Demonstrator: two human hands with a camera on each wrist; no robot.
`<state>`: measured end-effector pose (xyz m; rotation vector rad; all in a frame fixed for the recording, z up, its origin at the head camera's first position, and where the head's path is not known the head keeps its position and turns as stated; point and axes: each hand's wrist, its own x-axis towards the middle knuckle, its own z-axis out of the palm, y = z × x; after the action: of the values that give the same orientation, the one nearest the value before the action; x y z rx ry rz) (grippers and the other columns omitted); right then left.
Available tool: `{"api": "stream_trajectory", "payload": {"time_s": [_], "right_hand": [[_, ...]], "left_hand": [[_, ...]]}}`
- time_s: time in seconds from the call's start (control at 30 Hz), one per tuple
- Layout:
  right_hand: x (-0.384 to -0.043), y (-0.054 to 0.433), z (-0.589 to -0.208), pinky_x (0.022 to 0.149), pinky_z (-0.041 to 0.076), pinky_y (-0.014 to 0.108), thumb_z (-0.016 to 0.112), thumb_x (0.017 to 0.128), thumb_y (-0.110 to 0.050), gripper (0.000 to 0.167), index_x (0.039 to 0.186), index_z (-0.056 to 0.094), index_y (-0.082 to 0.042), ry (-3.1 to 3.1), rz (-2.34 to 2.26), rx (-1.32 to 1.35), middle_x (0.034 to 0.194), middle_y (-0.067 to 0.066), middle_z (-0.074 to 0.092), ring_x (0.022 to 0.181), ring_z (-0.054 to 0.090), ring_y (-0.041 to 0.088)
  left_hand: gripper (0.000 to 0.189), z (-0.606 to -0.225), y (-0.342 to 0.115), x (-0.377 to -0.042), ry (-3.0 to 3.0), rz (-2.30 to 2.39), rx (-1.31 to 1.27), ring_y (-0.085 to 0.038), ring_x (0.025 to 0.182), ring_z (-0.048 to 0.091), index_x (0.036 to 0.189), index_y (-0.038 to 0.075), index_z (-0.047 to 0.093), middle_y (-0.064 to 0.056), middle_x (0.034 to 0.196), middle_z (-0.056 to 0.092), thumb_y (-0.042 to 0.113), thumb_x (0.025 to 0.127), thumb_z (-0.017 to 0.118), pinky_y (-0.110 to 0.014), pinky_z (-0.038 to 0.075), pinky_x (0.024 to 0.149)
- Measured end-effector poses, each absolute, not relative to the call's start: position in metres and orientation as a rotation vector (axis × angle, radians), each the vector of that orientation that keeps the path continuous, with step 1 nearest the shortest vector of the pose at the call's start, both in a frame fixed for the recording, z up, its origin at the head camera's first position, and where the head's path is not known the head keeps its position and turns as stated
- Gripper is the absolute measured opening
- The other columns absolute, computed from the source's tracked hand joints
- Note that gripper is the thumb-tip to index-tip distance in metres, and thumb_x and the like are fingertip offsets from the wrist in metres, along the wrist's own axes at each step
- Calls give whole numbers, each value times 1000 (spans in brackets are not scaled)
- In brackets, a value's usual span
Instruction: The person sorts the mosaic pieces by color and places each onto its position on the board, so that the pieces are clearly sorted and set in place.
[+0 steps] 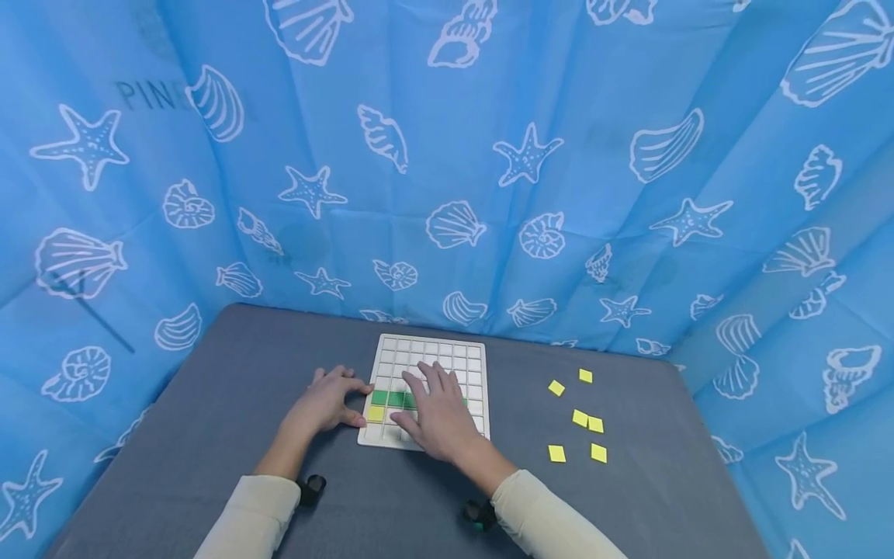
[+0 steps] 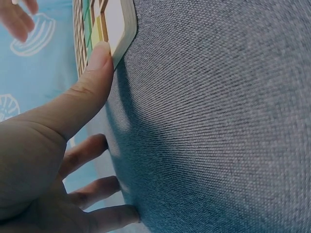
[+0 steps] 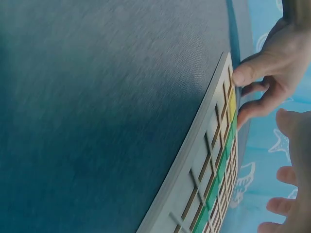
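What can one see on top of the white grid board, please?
On the board lie a row of green tiles and one yellow tile beside it, near the left edge. In the head view, the right hand hides part of the board, including some of that row.

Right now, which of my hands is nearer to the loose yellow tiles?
Your right hand; it's over the white board, left of the loose yellow tiles. Your left hand is farther, at the board's left edge.

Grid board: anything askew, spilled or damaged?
Nothing stands out on the grid board: visible green tiles and the yellow tile sit in its cells, no damage or spill seen. The right hand hides part.
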<state>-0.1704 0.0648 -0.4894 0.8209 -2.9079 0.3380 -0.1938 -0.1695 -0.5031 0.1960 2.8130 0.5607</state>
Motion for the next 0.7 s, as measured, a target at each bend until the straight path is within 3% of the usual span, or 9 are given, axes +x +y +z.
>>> {"api": "stream_trajectory", "payload": {"time_s": [0.23,0.7], "right_hand": [[-176,82,-491,122,21,66,49,100,-63,73,157,36,-19,-2991,327,768,167,18,26,155,21,45],[-187,115,-494,122,11,71,47,97,-70,83,162,28,-21,-3006,288,701,172,16,15,158,12,46]], "left_hand": [[64,-502,-168,-193,2802,579,180,-47,139,37,135,26,68,-18,156,47,37,75,89,-67,43,103],[66,-503,-168,-195,2790,590,157,-45,138,38,135,26,68,-18,157,45,36,74,90,-66,43,103]]}}
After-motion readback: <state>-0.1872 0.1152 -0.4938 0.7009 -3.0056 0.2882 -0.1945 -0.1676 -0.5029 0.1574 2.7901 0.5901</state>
